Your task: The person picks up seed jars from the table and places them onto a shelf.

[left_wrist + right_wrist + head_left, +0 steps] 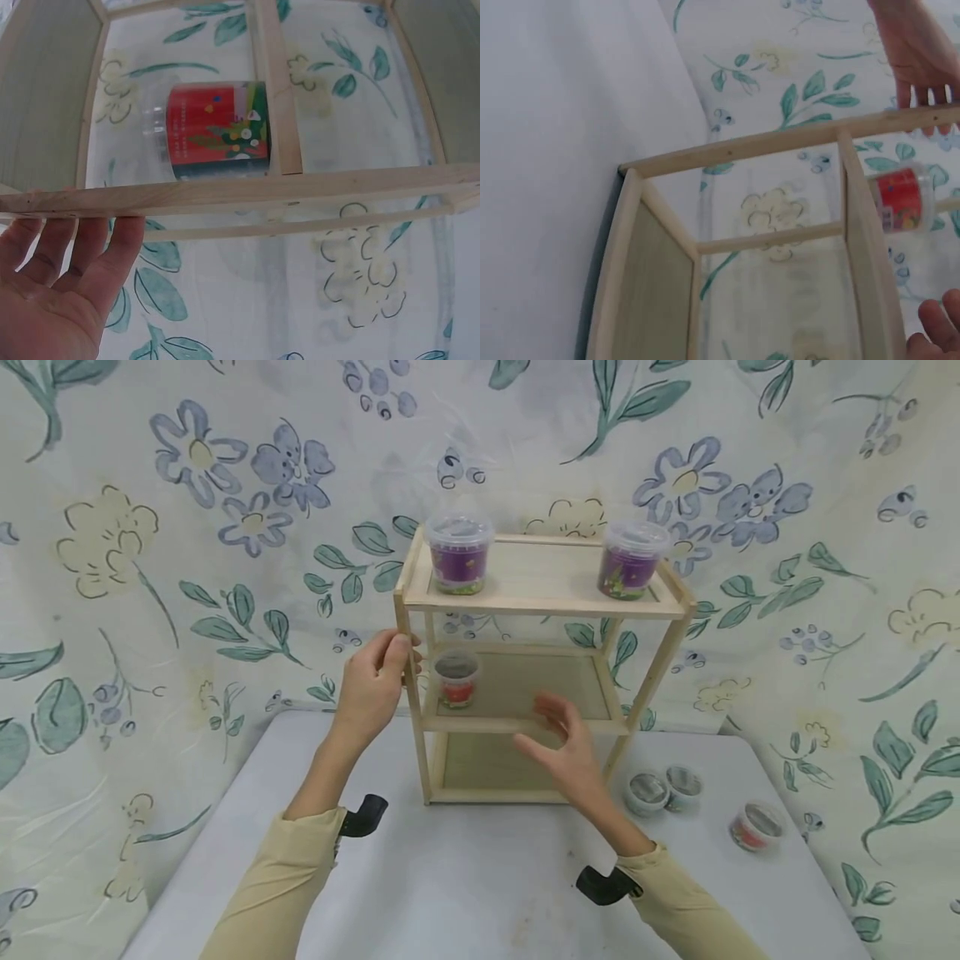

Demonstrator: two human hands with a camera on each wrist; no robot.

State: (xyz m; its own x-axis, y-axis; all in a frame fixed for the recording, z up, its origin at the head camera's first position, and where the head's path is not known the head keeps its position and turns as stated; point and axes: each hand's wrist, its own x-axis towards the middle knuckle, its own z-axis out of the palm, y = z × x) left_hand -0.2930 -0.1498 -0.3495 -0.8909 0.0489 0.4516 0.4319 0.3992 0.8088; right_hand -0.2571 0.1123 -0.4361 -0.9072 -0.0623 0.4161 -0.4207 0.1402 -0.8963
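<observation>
A three-tier wooden shelf rack [517, 610] stands on the table. My left hand [377, 681] grips its left front post just below the top shelf, thumb in front and fingers reaching behind. In the left wrist view, the fingers of the left hand [67, 277] lie along that post. A lidded tub with a red label [457, 681] stands at the left of the middle shelf. The right hand [566, 747] is held in front of the middle shelf, fingers apart and bent a little, with nothing in it. Only some fingertips [939, 319] of it show in the right wrist view.
Two lidded purple tubs, one left [459, 560] and one right [628, 564], stand on the top shelf. Right of the rack, two clear-lidded tubs [647, 793] sit close together on the white table [450, 877]. Another red-labelled tub [753, 828] stands nearer the right edge. Floral sheeting hangs behind.
</observation>
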